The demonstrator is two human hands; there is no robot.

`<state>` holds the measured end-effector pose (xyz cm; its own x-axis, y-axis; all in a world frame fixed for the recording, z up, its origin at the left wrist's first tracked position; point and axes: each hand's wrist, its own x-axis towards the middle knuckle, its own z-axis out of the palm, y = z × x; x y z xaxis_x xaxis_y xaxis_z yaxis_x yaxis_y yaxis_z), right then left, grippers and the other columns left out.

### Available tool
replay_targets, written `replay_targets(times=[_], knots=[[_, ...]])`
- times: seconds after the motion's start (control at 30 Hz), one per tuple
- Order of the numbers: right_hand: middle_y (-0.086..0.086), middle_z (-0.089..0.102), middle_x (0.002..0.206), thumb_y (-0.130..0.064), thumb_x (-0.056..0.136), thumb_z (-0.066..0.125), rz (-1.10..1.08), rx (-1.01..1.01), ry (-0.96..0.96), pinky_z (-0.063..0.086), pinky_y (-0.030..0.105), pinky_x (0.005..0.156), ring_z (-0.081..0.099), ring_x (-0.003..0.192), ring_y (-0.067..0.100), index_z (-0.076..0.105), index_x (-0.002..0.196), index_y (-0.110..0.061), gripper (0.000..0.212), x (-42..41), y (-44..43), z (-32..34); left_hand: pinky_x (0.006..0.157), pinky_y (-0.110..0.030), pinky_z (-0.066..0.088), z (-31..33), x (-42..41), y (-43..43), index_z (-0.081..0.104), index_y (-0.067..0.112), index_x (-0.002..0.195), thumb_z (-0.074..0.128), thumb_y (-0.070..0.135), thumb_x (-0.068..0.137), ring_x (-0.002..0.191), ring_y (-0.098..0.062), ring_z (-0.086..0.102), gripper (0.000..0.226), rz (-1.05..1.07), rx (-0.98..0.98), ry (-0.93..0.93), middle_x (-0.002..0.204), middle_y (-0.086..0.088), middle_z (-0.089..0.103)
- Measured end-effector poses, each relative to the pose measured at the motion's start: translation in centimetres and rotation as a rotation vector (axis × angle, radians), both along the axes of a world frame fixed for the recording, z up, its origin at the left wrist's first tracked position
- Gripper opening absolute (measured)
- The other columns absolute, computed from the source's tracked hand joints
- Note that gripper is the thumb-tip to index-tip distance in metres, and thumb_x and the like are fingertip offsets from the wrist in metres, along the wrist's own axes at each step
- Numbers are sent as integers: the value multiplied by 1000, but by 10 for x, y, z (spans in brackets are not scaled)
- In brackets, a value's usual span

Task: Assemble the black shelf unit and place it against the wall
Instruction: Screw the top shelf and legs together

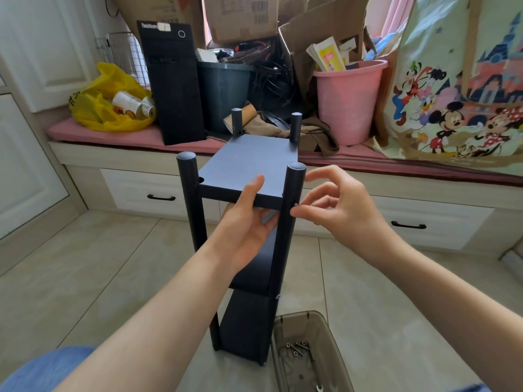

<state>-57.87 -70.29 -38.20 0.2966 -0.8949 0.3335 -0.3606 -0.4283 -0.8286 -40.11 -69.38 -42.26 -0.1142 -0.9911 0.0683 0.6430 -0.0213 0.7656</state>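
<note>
The black shelf unit [249, 165] stands upright on the tiled floor in front of me, with round posts at its corners and lower boards visible below. My left hand [246, 224] grips the front edge of the top board, thumb on top and fingers underneath. My right hand [331, 202] pinches a small screw [296, 205] at the side of the near right post [291, 199], level with the top board. Its other fingers are spread and curled.
A translucent brown plastic box [308, 329] with several loose screws sits on the floor right of the shelf's base. Behind is a drawer bench [169, 190] with a pink cushion, loaded with a black PC tower [172, 83], a pink bucket [348, 100], cardboard boxes and bags.
</note>
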Motion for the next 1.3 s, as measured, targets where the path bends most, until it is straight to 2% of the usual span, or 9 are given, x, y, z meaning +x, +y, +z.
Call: replay_targets(times=[0.1,0.2,0.3,0.43,0.6,0.73,0.93,1.13,1.3], knots=[[5,63,82,-8,79,80,164,172,-32,59,26,66,67,71,18,60,115,-31,47,-5,-7,7,98,-32,54,-4,4,1,64,6,128,61,25,96,122,-27,64,37,-68,-63,-73,127,-17,68],[5,56,82,-4,84,75,260,239,-10,58,26,69,64,73,14,63,119,-21,41,-9,-12,10,96,-28,53,-6,8,2,75,7,115,58,22,98,121,-26,65,28,-135,-113,-127,124,-16,70],[4,56,83,-4,84,74,275,241,4,57,25,70,63,73,13,63,120,-20,41,-9,-14,10,97,-28,54,-6,10,1,73,9,119,64,25,94,122,-25,65,31,-108,-121,-182,126,-14,70],[6,55,84,-3,86,72,306,249,-4,56,24,71,62,74,14,62,124,-17,42,-10,-14,11,92,-34,57,-7,15,-1,52,3,138,73,21,87,118,-33,67,58,19,-127,-213,127,-18,69],[7,58,82,-4,87,70,295,204,20,58,30,73,62,73,15,61,126,-16,42,-11,-12,11,91,-34,57,-6,13,1,53,8,135,73,19,87,118,-35,66,54,12,-196,-183,127,-19,68],[11,60,79,-1,85,71,287,174,-1,56,24,68,62,67,13,62,124,-16,43,-10,-10,11,91,-33,57,-6,11,2,57,13,129,71,17,88,117,-35,67,44,38,-214,-188,126,-18,69],[12,59,80,1,85,70,292,160,6,56,24,68,62,68,12,60,126,-14,45,-10,-10,9,89,-33,58,-6,10,2,62,17,122,76,22,83,115,-34,68,42,55,-196,-183,123,-17,71],[3,59,80,-1,88,69,316,170,9,56,27,70,64,73,13,61,129,-20,46,-13,-13,9,92,-35,57,-7,10,1,54,16,131,75,27,84,116,-34,67,52,52,-189,-205,125,-16,70],[5,59,85,2,88,67,338,156,20,59,30,73,63,76,15,64,124,-15,40,-15,-13,12,95,-38,56,-10,12,1,50,7,138,72,27,88,119,-37,66,58,12,-175,-193,128,-21,67]])
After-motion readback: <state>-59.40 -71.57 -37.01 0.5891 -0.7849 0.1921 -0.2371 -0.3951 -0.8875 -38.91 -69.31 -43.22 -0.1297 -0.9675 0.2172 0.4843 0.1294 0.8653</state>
